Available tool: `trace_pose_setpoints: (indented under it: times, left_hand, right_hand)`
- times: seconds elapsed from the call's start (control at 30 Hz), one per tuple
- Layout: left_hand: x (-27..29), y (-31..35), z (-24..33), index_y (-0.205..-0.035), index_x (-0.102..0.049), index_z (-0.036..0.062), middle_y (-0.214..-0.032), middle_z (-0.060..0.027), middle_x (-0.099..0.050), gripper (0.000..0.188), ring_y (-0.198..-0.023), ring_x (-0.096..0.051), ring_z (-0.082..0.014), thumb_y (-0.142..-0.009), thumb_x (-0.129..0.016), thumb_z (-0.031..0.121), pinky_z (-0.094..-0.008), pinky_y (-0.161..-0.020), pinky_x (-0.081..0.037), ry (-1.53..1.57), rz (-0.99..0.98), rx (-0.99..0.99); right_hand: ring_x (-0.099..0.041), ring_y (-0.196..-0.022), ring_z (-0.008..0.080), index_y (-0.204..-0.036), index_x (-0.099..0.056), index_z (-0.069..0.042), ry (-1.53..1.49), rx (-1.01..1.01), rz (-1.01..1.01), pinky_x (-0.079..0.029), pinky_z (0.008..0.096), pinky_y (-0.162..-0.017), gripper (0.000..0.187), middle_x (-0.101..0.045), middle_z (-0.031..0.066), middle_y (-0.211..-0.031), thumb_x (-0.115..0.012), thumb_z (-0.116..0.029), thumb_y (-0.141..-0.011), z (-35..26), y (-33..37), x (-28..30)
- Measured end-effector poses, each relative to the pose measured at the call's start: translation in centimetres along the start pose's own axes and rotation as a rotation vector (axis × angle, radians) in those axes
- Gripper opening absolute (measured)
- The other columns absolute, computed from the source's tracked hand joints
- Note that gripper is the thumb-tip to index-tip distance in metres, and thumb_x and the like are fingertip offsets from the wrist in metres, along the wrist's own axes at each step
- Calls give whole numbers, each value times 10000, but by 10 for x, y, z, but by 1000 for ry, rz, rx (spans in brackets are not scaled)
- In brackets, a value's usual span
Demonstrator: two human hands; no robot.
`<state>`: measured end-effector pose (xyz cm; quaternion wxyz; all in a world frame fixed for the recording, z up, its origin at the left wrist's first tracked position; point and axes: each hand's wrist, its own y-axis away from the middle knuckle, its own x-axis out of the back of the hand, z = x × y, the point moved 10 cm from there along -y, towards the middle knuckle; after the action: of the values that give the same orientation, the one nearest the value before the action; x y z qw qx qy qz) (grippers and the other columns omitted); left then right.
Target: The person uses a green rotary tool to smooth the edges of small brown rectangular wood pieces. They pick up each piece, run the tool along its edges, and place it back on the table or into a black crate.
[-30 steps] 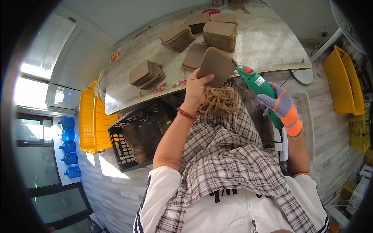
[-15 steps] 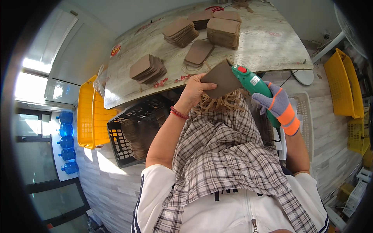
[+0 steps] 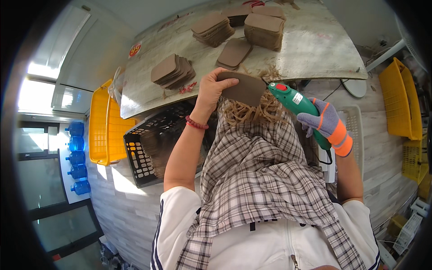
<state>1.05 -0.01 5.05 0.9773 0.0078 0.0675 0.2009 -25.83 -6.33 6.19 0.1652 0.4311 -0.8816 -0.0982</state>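
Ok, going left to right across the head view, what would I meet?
Blue water jugs, yellow basket with a handle, black plastic crate, bare left hand, brown round-cornered pad, green handheld power tool, gloved right hand, larger yellow crate at the right.

Head cam, L fisheye of pair, looks down; wearer's chest (image 3: pixel 252 243) v. near, worktable (image 3: pixel 315 58) farther fwd.

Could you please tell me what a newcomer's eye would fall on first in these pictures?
Probably the bright green tool right of centre, held in the gloved right hand, its tip close to the right edge of the brown pad in the bare left hand. Next come the tan strips heaped below the pad, and the big yellow crate at far left.
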Motion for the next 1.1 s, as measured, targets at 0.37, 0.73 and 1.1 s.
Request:
trace_pose_setpoints:
  times: [0.37,0.73,1.1]
  left_hand:
    - [-31,6,-5,-878,-669,-6,-792,-32,-671,161,-706,-613,-88,-728,-724,14,-224,-654,-488,-198,-227,104]
    - [-56,8,-7,-1063,-617,25,-919,-16,-650,388,-834,-577,-76,-692,-723,-18,-224,-754,-450,-392,-445,122]
    - [0,1,-43,-1188,-563,9,-1031,-68,-625,477,-952,-578,-138,-732,-683,-68,-259,-826,-483,-66,-186,281]
  right_hand:
    - [-497,-550,37,-1048,-607,-10,62,13,-21,-414,205,-495,458,-585,-3,-670,-783,-307,-748,-1,-3,-13]
    - [-492,-517,39,-1062,-597,-15,46,35,-60,-409,204,-475,456,-578,-7,-663,-780,-294,-751,-11,-13,-29]
    - [-547,-579,60,-1075,-572,27,-109,8,101,-446,207,-488,412,-601,26,-737,-732,-233,-798,14,-31,-13]
